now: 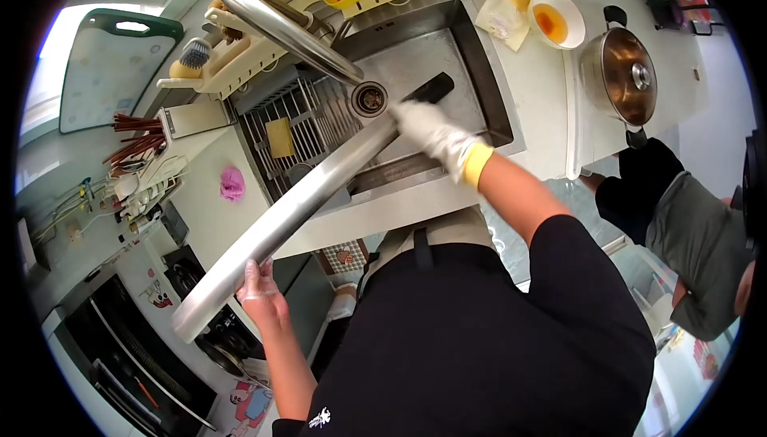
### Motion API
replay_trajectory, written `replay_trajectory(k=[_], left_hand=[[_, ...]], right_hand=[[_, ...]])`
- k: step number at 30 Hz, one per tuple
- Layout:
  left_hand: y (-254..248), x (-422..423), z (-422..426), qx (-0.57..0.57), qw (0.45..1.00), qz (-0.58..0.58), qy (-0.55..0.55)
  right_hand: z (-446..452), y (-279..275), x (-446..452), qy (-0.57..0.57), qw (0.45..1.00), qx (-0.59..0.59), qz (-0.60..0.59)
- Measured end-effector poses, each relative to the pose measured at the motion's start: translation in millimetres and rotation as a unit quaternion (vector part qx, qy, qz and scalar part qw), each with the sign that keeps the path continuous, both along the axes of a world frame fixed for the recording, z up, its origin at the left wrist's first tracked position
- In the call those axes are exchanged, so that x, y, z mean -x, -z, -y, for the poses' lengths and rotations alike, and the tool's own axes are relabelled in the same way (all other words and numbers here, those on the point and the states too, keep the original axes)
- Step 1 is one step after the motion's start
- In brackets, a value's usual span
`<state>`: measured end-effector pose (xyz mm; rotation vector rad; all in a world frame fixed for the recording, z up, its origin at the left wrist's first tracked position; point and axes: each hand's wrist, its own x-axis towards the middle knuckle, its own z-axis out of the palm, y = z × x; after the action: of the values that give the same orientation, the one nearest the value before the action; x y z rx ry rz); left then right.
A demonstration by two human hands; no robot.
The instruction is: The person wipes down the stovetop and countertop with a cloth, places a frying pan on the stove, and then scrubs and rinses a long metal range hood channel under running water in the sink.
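A long silver metal piece (280,223) slants from the lower left up over the front edge of the sink (479,77). My left hand (262,291), in a clear glove, grips it near its lower end, with the thumb on top. My right hand (431,135), in a whitish glove with a yellow cuff, is at its upper end over the basin, blurred; its fingers are closed around something I cannot make out. A black strip (431,88) sticks out beyond that hand. Just left of the hand is the drain (370,99).
Left in the sink stands a rack (256,129) with a yellow sponge (280,138). The faucet (280,25) reaches over the basin. A bowl (558,19) and a lidded pot (625,76) are on the right counter. Another person (691,237) is at the far right.
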<state>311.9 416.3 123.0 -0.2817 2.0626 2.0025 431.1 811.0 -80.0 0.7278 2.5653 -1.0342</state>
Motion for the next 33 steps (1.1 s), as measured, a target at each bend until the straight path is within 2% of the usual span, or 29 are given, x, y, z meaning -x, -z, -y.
replay_trajectory(k=[2,4,6,8,10,12,13,15,17,18,19,20,21,22,23,24,26,27,29,32,33], left_hand=[[-1,-6,2,-0.009,1.000,0.009,-0.008],[2,-7,8,-0.010,1.000,0.011,-0.002],[-1,-6,6,-0.004,1.000,-0.003,-0.003],[-4,-2,5,0.003,1.000,-0.015,0.003],[-7,-4,2,0.008,1.000,-0.024,0.008],[-8,-6,-4,0.013,1.000,-0.022,-0.008],[-3,-6,5,0.013,1.000,-0.020,-0.009],[8,-3,32,0.014,1.000,0.013,-0.023],[0,-16,21,0.021,0.999,0.002,-0.025],[-4,-23,18,0.026,0.999,-0.004,-0.024],[-4,-27,20,0.040,0.999,-0.005,0.007],[-10,-33,11,0.037,0.999,-0.009,0.004],[-15,-41,-7,0.043,0.999,-0.005,0.026],[-19,-47,-16,0.050,0.998,0.001,0.041],[-13,-48,-10,0.041,0.998,-0.002,0.048],[-13,-48,-10,0.042,0.998,0.001,0.042],[-15,-45,-16,0.029,0.999,-0.005,0.039],[-16,-43,-19,0.030,0.999,0.001,0.040],[-14,-41,-20,0.016,0.999,0.006,0.036],[-12,-43,-18,-0.005,0.999,0.001,0.033],[-1,-43,-9,0.005,0.999,-0.011,0.047]], right_hand=[[-48,69,-18,0.073,0.997,-0.004,0.008],[-80,70,-17,0.097,0.990,-0.007,0.105],[-90,85,-5,0.076,0.989,-0.001,0.126],[-68,75,17,-0.007,0.995,0.007,0.101],[-19,20,31,-0.040,0.996,0.041,-0.072],[21,-22,45,-0.103,0.981,0.083,-0.140],[18,-21,44,-0.104,0.981,0.083,-0.139],[7,-13,48,-0.095,0.992,0.064,-0.056],[-31,62,40,-0.098,0.994,-0.034,0.027],[-53,82,24,-0.107,0.989,-0.025,0.102],[-66,142,-8,-0.068,0.987,0.059,0.135],[-67,105,-10,0.046,0.982,0.099,0.154],[-61,154,-21,0.172,0.968,0.174,-0.057],[-61,119,-10,0.160,0.971,0.168,-0.063],[-58,82,-6,0.224,0.914,0.296,-0.165],[-60,38,-3,0.285,0.826,0.415,-0.256],[-86,-21,9,0.217,0.736,0.567,-0.301],[-95,-49,19,0.211,0.743,0.557,-0.305],[-106,-95,42,0.131,0.777,0.518,-0.334],[-117,-100,77,0.123,0.807,0.496,-0.296],[-118,-101,88,0.122,0.844,0.446,-0.272]])
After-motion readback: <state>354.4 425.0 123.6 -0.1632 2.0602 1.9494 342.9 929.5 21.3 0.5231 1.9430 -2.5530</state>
